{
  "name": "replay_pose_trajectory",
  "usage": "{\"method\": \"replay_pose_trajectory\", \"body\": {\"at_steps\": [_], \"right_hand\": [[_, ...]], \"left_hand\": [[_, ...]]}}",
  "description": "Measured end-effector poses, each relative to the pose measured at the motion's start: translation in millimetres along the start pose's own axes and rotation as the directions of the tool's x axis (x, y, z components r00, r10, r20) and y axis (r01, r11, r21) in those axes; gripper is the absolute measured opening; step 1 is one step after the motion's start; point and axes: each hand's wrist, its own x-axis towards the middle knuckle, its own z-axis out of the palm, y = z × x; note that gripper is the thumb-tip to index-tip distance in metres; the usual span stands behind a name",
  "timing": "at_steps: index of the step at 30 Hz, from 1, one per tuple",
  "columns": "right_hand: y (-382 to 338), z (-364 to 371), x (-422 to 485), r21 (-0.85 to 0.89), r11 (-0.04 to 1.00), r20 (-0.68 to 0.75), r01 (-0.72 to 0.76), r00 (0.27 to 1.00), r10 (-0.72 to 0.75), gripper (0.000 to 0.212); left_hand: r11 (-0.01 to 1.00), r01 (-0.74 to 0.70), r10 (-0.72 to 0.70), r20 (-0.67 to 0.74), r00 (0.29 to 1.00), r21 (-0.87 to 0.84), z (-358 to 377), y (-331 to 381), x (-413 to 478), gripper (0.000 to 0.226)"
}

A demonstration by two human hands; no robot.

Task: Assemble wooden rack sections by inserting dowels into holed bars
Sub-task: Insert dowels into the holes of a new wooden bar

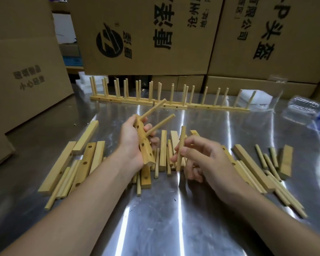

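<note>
left grip holds a bar with two dowels in, right grip pinches the next dowel. finished racks stand behind, plenty of loose bars left.

A shiny, scratched metal table stood before stacked cardboard boxes printed with black characters, a separate carton sat at the left, white foam blocks lay near the boxes, and a clear plastic bottle lay on its side far right.
</note>
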Motion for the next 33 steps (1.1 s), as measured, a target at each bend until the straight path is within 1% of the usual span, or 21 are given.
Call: {"method": "replay_pose_trajectory", "body": {"at_steps": [2,6,9,12,15,20,25,30,33], "right_hand": [[0.3,-0.1,-0.9,-0.005,1.000,-0.007,0.019,1.000,-0.019,0.012],[0.5,-2.0,-2.6,-0.014,0.999,0.003,0.032,0.999,-0.032,0.045],[-0.6,-2.9,-3.3,-0.008,0.999,0.012,0.046,0.999,-0.046,0.052],[-0.7,-3.8,-3.8,-0.006,0.999,0.015,0.051,0.999,-0.051,0.048],[0.2,-3.8,-4.3,0.013,0.998,0.014,0.059,0.998,-0.059,0.039],[0.3,-2.4,-5.8,0.013,0.993,-0.004,0.119,0.993,-0.119,0.031],[-2.0,-1.5,-8.0,-0.015,0.986,-0.026,0.166,0.986,-0.167,0.015],[-4.3,-1.9,-8.5,-0.037,0.987,-0.040,0.157,0.987,-0.159,0.014],[-6.3,-2.2,-8.7,0.022,0.992,-0.049,0.122,0.992,-0.121,0.015]], "left_hand": [[1.000,0.000,0.000,0.006,1.000,0.008,1.0,-0.6,0.9,0.035],[1.000,0.004,-0.004,0.019,1.000,0.019,2.1,-1.0,0.4,0.037],[0.999,-0.005,0.004,0.019,1.000,0.033,2.1,-1.4,-1.4,0.038],[0.999,-0.011,0.010,0.018,1.000,0.043,3.3,-1.3,-3.0,0.038],[0.999,-0.016,0.015,0.018,1.000,0.047,4.3,-1.1,-4.4,0.037],[0.998,-0.022,0.021,0.015,1.000,0.061,3.9,-0.5,-5.8,0.038],[0.998,-0.022,0.021,0.014,1.000,0.061,4.7,0.1,-6.4,0.037],[0.998,-0.026,0.026,0.009,1.000,0.059,4.7,0.3,-7.2,0.038],[0.998,-0.027,0.027,0.007,1.000,0.064,4.8,1.0,-7.3,0.038]]}}
